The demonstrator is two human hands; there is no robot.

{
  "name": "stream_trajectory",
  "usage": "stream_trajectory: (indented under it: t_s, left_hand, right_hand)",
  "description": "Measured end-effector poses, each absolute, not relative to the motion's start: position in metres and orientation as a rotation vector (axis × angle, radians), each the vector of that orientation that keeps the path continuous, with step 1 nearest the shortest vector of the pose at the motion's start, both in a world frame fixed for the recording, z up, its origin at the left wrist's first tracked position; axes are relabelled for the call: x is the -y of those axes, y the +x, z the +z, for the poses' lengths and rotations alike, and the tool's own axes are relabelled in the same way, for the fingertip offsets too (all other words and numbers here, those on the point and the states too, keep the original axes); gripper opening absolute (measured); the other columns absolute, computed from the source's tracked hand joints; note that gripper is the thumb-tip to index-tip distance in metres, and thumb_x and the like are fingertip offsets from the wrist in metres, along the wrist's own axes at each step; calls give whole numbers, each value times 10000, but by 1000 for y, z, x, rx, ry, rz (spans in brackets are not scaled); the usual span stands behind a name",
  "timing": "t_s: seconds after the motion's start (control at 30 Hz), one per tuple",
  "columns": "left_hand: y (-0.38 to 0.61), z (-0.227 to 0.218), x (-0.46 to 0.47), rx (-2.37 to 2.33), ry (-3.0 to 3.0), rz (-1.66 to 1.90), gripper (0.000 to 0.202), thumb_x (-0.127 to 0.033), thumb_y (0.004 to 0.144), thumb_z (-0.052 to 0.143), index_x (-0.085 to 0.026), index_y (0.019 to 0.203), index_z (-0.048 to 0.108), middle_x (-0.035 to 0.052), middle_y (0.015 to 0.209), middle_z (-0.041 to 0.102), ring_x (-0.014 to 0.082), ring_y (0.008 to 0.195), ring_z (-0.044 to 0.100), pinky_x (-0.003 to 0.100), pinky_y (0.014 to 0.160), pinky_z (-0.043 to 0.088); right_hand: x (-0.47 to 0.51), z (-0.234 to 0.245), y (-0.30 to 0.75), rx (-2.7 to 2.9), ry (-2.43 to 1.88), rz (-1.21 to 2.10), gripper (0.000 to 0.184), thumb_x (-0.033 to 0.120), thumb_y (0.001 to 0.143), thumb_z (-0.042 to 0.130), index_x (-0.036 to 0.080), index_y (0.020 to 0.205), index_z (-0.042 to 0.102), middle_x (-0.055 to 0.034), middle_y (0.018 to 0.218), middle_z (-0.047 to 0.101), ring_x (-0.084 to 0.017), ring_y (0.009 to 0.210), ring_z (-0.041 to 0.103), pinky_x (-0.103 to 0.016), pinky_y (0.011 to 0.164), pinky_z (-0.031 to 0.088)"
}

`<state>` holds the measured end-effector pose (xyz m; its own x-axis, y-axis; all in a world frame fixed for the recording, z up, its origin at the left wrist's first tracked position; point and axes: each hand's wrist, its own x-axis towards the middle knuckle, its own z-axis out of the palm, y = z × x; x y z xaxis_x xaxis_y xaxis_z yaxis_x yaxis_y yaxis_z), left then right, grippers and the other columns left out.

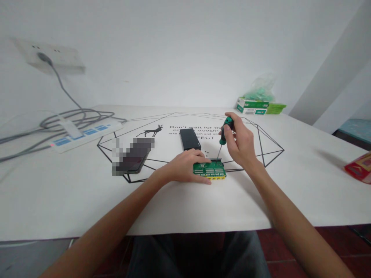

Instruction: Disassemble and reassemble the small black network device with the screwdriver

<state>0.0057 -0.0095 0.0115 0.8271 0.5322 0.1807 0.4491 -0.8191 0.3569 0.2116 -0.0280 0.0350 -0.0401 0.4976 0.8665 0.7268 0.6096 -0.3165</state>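
A green circuit board [208, 169] with a row of yellow connectors along its near edge lies on the white table. My left hand [187, 166] grips the board's left side, fingers on the far edge and thumb along the near one. In my right hand [240, 139] is a screwdriver [222, 135] with a green and black handle, held nearly upright. Its thin shaft points down to the board's far part; whether the tip sits in a screw is too small to tell. Behind the board stands a black case [190, 139], and a few tiny dark screws [206, 153] lie beside it.
A dark phone [136, 158], partly blurred out, lies at left. Beyond it are a white power strip [87, 137] and coiled grey cables [78, 116]. Green and white boxes [252, 106] with a plastic bag stand at back right. A red package [359, 168] sits at the right edge.
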Motion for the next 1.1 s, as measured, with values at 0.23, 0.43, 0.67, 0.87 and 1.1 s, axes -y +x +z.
stream_trajectory:
  t_s: [0.23,0.43,0.67,0.87,1.1]
  left_hand:
    - [6,12,10,-746,2705,407,648,-617,717,728,-209,1216,661,107,1209,617,286,1098,559,407,959,439]
    - [5,12,10,-749,2714,391,653,-622,720,721,-205,1218,656,109,1213,613,284,1095,560,406,952,441]
    - [6,13,10,-754,2713,377,672,-625,714,723,-192,1223,651,108,1196,612,281,1086,560,401,951,440]
    - [6,13,11,-759,2714,386,671,-628,709,728,-204,1222,649,103,1196,613,278,1088,562,393,956,437]
    - [6,13,11,-762,2706,376,683,-631,704,731,-203,1229,645,106,1204,612,284,1094,562,401,952,440]
  right_hand:
    - [30,37,210,1692,-1000,-317,332,296,970,420,185,1257,544,-97,989,666,-167,802,633,-276,604,566]
    - [27,34,212,1635,-1008,-380,323,345,927,537,188,1207,571,-80,955,681,-147,703,624,-259,542,553]
    - [28,36,211,1654,-1012,-310,360,303,974,398,180,1271,561,-83,922,685,-161,779,646,-268,603,572]
    - [29,36,211,1664,-1064,-411,362,329,942,497,177,1258,589,-71,934,689,-139,680,606,-259,566,534]
    - [28,36,212,1627,-1053,-433,325,349,916,551,183,1186,626,-57,877,677,-134,660,592,-243,531,517]
